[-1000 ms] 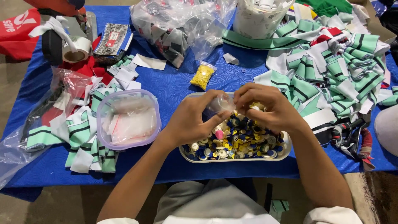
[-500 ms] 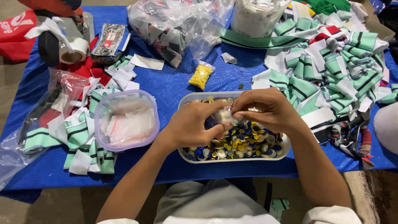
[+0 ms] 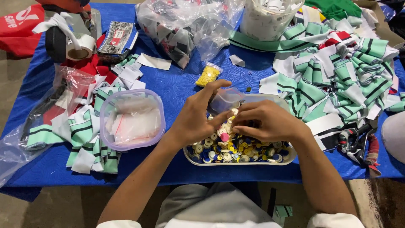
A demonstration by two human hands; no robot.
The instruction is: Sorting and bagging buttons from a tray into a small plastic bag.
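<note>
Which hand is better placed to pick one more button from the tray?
Probably the right hand: its fingertips rest low on the buttons in the tray, while the left hand holds a small clear bag.

Light's coming in bright and even from overhead, barely throwing shadows. Plastic bags point(image 3: 185, 25) are catching some glare, edges are bending slightly, everything's staying pretty sharp.

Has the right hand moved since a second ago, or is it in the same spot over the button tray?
Yes. The right hand has dropped from above the tray's far rim toward the person, and now rests lower over the buttons, close to the left hand.
</note>
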